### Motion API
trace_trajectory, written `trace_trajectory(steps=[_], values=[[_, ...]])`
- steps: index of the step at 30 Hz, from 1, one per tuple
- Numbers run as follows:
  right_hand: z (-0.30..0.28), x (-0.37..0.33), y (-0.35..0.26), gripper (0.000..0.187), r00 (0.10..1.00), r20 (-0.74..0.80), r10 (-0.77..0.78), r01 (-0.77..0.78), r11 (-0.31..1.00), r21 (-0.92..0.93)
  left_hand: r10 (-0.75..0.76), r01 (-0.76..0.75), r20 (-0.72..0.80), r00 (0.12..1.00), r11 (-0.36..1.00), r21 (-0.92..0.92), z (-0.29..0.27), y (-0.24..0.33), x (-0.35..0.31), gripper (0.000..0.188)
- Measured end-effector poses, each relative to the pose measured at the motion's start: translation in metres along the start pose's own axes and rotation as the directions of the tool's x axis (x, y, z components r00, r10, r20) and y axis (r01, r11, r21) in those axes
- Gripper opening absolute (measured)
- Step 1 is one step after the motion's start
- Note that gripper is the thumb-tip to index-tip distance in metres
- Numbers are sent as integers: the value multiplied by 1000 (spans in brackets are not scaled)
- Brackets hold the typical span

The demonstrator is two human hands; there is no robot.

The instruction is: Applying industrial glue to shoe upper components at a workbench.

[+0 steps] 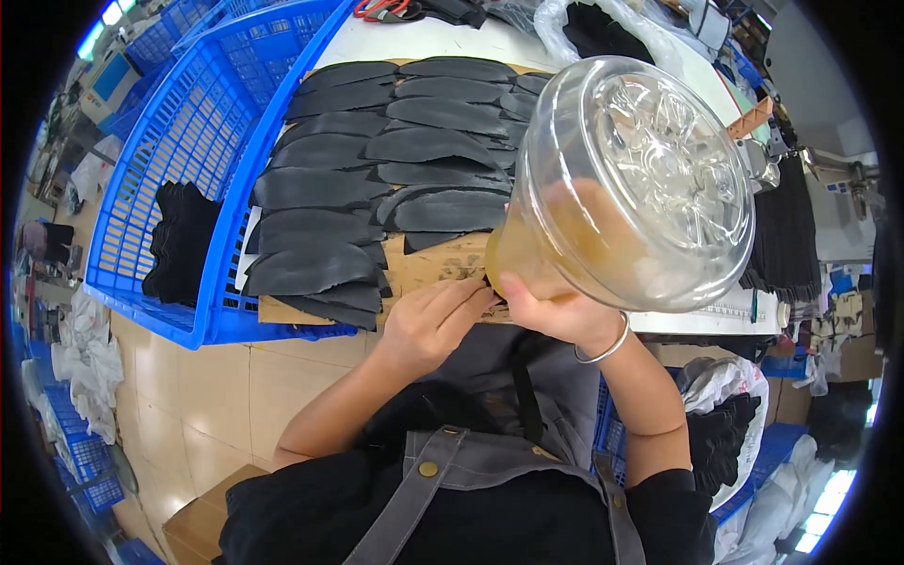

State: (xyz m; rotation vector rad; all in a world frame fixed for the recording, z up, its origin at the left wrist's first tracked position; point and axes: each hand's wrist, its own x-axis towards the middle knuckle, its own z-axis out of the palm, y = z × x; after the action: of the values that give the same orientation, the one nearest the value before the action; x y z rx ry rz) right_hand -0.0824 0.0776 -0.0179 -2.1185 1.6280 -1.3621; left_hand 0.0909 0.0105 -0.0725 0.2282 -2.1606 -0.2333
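Note:
A large clear plastic bottle (650, 179) is tilted with its ridged base toward the upper right. Cloudy yellowish liquid lies in its lower end. My right hand (557, 313) is wrapped round that lower end, and a silver bangle circles the wrist. Beside it my left hand (428, 325) is closed, its fingertips pinched together close to the bottle's low end. A small dark thing shows at those fingertips, too hidden to name. Just beyond my hands, overlapping rows of dark grey, curved flat pieces (438, 169) lie on a wooden board (438, 266), which is stained near its front edge.
A blue plastic basket (215, 169) stands left of the board, with stacked black wavy-edged pieces (179, 243) inside. A sewing machine (833, 160) is at the right. Black pieces in a white bag (730, 424) sit low on the right. Red-handled scissors (381, 9) lie at the far edge.

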Motion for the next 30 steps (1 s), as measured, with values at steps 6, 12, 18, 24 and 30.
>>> trace_trajectory(steps=[6, 12, 18, 24, 30], values=[[-25, 8, 3, 64, 966, -242, 92, -112, 991, -71, 2, -1, 20, 1000, 1000, -30, 11, -1, -5, 23], [-67, -27, 5, 64, 875, -459, 155, -302, 915, -268, -39, 37, -35, 999, 997, -67, 9, -1, -5, 21], [-69, -31, -14, 65, 775, -622, 116, -139, 990, 13, -38, 35, -37, 999, 996, -81, 9, 1, -2, 21], [-12, -14, -15, 60, 997, -71, 7, 6, 984, 178, -46, 47, 17, 999, 997, -55, 6, 4, 5, 22], [-30, -48, 4, 46, 989, -129, 66, -119, 881, -458, 17, -17, -4, 1000, 1000, -11, 4, 3, 4, 23]])
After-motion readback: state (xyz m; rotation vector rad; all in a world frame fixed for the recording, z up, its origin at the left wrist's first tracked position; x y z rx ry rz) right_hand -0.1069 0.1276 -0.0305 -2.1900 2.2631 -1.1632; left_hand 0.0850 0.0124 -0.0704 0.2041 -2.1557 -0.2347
